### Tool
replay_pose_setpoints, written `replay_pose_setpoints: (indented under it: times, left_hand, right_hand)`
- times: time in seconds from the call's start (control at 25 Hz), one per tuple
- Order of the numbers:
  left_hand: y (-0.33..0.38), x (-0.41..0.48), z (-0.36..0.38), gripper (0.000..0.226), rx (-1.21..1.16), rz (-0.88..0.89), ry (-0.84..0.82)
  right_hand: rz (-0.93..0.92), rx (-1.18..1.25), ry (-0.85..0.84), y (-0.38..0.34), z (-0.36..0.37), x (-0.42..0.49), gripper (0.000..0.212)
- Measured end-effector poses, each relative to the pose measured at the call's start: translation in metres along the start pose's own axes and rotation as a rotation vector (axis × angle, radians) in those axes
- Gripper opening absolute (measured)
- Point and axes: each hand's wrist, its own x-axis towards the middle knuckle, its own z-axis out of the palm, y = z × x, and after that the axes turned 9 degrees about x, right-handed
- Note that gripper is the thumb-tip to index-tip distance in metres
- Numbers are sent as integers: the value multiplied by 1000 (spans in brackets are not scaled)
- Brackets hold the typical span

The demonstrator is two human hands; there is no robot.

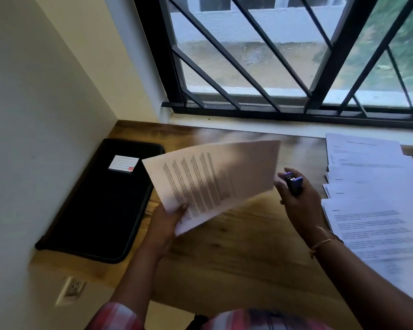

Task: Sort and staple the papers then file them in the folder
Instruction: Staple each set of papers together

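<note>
On the wooden desk (236, 253), the black folder (100, 210) lies flat at frame left; papers (372, 210) fan out at right. At centre our left hand (163, 225) pinches a raised printed sheaf (212, 182) by its lower corner; our right hand (298, 198) curls round a small stapler (295, 184) beside it.

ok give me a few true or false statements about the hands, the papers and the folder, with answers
1. The left hand holds a sheaf of papers above the desk. True.
2. The right hand is empty. False: it grips a stapler.
3. The black folder lies open. False: it lies closed, by the wall.
4. On the desk's right lie other papers, spread out. True.
</note>
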Motion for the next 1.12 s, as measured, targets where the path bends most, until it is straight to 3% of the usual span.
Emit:
replay_pose_setpoints:
  times: [0.12, 0.24, 0.32, 0.6, 0.88, 1.12]
  left_hand:
    - [-12, 3, 6, 32, -113, -37, 98]
    - [-13, -2, 17, 30, -235, -76, 163]
    - [-6, -9, 31, 30, -322, -102, 201]
    - [23, -29, 86, 27, -531, -191, 236]
    - [29, -40, 91, 32, -527, -190, 56]
    - [-6, -48, 71, 30, -251, -476, -118]
  right_hand:
    - [165, 236, 14, -12, -4, -16, 13]
    - [518, 578, -155, -19, -8, -37, 18]
    - [639, 562, -255, -17, -5, -51, 19]
    - [578, 555, -338, -23, 43, -81, 47]
    - [575, 636, -282, -20, 52, -74, 38]
    - [662, 491, -241, 2, 47, -76, 21]
